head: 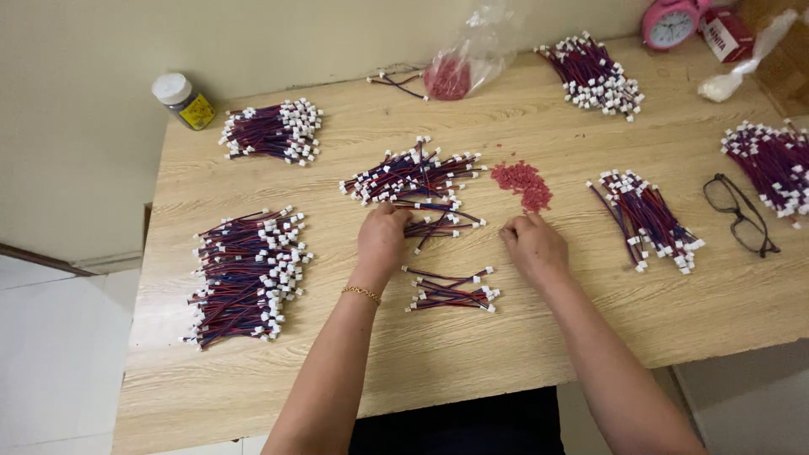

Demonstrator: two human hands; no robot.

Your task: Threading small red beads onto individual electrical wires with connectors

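My left hand (381, 238) rests on the wooden table (472, 337), its fingers closed on the ends of a few red-and-blue wire leads with white connectors (438, 223). My right hand (533, 244) sits fingers-down at the near edge of a small heap of tiny red parts (522, 183); whether it pinches one I cannot tell. A loose pile of the same leads (411, 173) lies just beyond my left hand. A small group of leads (451, 291) lies between my wrists.
More lead bundles lie at near left (244, 276), far left (274, 131), far centre-right (594, 74), right (647, 219) and the right edge (771, 164). Black glasses (742, 215), a plastic bag of red parts (459, 72), a small jar (184, 99), a pink clock (672, 24).
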